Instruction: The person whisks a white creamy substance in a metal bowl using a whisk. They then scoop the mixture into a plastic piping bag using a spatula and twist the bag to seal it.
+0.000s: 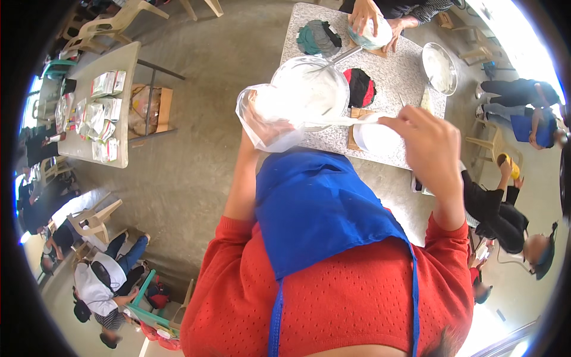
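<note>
My left hand (pixel 263 118) is inside or under a clear plastic bag (pixel 279 136) that has white cream in it. In my right hand (pixel 430 138) is the end of a white spatula-like utensil (pixel 341 121), whose far end reaches to the bag's mouth. Behind the bag stands a glass bowl (pixel 344 89) of white cream, with a metal whisk (pixel 341 58) leaning in it. A round white object (pixel 377 136), a cake or a tub, sits on a brown board (pixel 356 142) below the utensil. Blurring hides the cream on the utensil.
Across the speckled table (pixel 299 40), another person's hands (pixel 368 18) hold a round white-topped object. Folded dark cloths (pixel 319 38) and a red-black one (pixel 360 88) lie nearby. Another bowl (pixel 439 69) is at the right edge. A second table (pixel 129 102) holds packets; people and plastic chairs surround the area.
</note>
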Available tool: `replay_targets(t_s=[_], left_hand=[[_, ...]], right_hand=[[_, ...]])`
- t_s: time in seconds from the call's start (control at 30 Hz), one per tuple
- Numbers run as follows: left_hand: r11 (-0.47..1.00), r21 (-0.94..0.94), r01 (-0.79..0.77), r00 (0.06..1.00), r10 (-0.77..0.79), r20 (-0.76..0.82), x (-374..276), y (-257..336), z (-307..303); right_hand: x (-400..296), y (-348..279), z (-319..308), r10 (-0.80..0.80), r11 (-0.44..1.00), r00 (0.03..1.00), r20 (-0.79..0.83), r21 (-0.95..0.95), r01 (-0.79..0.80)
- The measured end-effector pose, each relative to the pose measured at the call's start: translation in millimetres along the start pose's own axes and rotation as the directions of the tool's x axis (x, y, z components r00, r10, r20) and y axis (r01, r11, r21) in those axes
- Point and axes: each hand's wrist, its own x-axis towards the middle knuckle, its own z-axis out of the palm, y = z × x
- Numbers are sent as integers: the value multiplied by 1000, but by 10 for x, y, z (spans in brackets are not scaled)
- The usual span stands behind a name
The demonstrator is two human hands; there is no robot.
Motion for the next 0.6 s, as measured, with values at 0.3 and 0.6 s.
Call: replay_targets(t_s=[0.3, 0.6], left_hand=[[987, -86, 138, 974, -119, 195, 90, 332, -134], [997, -28, -67, 991, 70, 114, 88, 540, 57]], right_hand=[[-16, 136, 80, 365, 689, 929, 68, 652, -318], [-103, 320, 456, 345, 372, 847, 405, 769, -519]])
